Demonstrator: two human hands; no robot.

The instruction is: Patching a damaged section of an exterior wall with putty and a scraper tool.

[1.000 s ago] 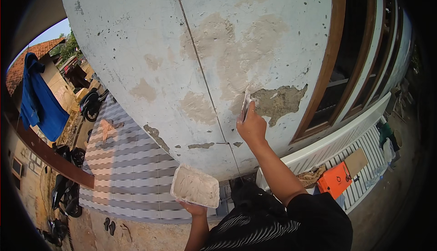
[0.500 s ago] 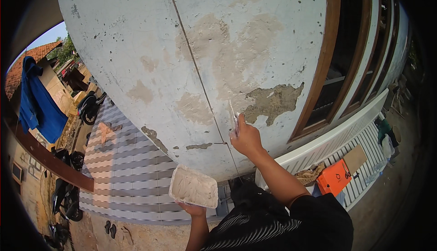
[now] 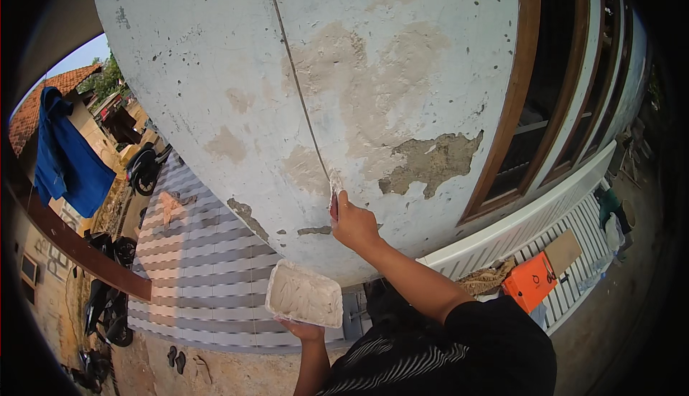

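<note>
My right hand (image 3: 355, 225) is closed round the handle of a putty knife (image 3: 335, 193), its blade against the pale, flaking wall (image 3: 215, 58). The blade meets the wall beside the lower part of a dark line (image 3: 295, 66), a cord or crack, at the edge of a beige filled patch (image 3: 305, 170). To the right of the knife lies a rough grey bare patch (image 3: 434, 165). Lower down, my left hand (image 3: 305, 329) supports a white rectangular tub (image 3: 270, 295) from below, its fingers partly hidden. Beige putty (image 3: 305, 294) fills the tub's inside.
Brown-framed windows (image 3: 527, 94) stand on the right, above a white slatted bench (image 3: 574, 281) with an orange box (image 3: 527, 281). At left are a striped tiled floor (image 3: 208, 274), a hanging blue garment (image 3: 72, 162), parked motorbikes (image 3: 108, 310) and sandals (image 3: 176, 359).
My right hand and the putty knife have moved left and slightly down, from beside the grey bare patch to the dark line. My left hand holds the tub in nearly the same place.
</note>
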